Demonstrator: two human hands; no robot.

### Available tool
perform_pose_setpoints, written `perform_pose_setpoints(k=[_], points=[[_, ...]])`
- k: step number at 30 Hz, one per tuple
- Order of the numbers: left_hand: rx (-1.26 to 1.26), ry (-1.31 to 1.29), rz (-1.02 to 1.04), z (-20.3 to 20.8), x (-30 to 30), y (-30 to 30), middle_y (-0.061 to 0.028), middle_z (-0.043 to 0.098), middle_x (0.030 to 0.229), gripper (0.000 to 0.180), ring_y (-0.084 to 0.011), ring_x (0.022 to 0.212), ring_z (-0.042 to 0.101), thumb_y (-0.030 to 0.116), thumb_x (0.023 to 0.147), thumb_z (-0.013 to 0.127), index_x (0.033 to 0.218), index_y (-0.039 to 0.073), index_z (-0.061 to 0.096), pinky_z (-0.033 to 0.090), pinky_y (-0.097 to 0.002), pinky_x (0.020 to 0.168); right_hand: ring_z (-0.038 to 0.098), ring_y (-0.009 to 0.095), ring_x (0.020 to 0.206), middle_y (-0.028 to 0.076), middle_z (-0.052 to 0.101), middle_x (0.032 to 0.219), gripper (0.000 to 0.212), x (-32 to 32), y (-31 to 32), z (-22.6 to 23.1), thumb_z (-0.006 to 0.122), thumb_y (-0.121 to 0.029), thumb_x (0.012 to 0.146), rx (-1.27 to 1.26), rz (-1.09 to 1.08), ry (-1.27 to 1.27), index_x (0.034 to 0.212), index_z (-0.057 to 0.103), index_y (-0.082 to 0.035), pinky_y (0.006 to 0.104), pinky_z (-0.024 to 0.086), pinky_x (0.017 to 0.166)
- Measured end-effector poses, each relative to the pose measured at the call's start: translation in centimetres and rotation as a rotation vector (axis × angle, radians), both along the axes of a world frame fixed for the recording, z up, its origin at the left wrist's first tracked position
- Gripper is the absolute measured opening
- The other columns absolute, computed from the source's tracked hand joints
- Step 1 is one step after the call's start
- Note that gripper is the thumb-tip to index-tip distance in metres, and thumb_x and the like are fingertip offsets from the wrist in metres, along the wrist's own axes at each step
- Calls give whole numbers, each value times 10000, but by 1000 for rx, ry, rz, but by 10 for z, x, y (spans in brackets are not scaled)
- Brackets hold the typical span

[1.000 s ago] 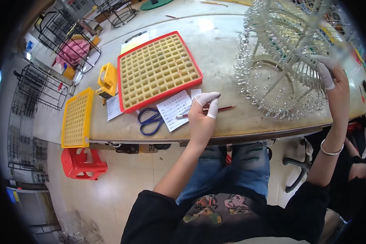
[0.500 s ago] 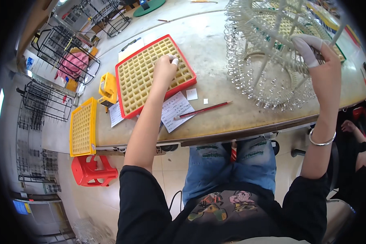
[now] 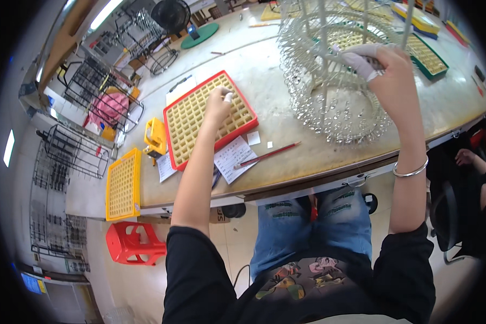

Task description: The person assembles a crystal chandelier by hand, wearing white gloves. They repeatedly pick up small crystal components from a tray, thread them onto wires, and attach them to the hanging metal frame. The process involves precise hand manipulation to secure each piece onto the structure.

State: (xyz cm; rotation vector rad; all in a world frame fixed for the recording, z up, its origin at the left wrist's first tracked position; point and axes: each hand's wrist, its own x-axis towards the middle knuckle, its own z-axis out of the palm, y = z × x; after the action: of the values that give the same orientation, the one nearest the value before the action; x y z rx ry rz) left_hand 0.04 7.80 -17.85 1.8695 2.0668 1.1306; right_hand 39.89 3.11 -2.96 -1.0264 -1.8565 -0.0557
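Note:
My left hand (image 3: 219,107) is over a red-rimmed tray (image 3: 252,123) divided into many small cream-coloured square cells. Its thumb and fingers are pinched together, and whatever they hold is too small to make out. On the right stands a tall round tiered rack (image 3: 323,81) of pale rods and rings, hung with many small shiny silver pieces. My right hand (image 3: 386,67) reaches into the rack's upper right side with thumb and fingers closed. White covers sheathe the fingertips of both hands. What the right fingertips grip is hidden among the rack's parts.
Papers (image 3: 235,159) and a red pencil (image 3: 270,155) lie near the table's front edge. Left of the tray are a yellow tool (image 3: 155,137) and a yellow celled tray (image 3: 123,186). A green-rimmed tray (image 3: 429,62) lies behind the rack. A red stool (image 3: 135,244) stands below.
The whole view has shifted, showing more of the far table. My right hand sits slightly further left against the rack. My left hand stays pinched over the red-rimmed tray.

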Motion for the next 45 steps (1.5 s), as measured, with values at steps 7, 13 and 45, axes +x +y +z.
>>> perform_pose_setpoints(k=[7,13,45], points=[[412,93,1,141,90,-89,-104,619,809,111,-156,737,596,79,847,595,914,0,555,467,-273,678,568,133,814,67,615,991,383,17,-26,-1,616,-135,836,155,107,641,1198,537,-39,255,448,765],[452,-312,-290,173,142,-144,-69,608,867,138,-123,804,582,36,817,619,938,3,561,454,-249,732,572,147,894,90,599,1043,349,-20,-90,-41,611,-55,818,-187,522,649,1153,532,-1,260,454,776],[7,-1533,-610,27,100,-231,-85,548,888,248,-82,532,459,20,890,462,1115,-21,559,277,-155,328,376,49,470,-40,446,696,255,21,-90,-99,389,-231,977,-951,1637,1801,1081,563,-76,193,251,390]])
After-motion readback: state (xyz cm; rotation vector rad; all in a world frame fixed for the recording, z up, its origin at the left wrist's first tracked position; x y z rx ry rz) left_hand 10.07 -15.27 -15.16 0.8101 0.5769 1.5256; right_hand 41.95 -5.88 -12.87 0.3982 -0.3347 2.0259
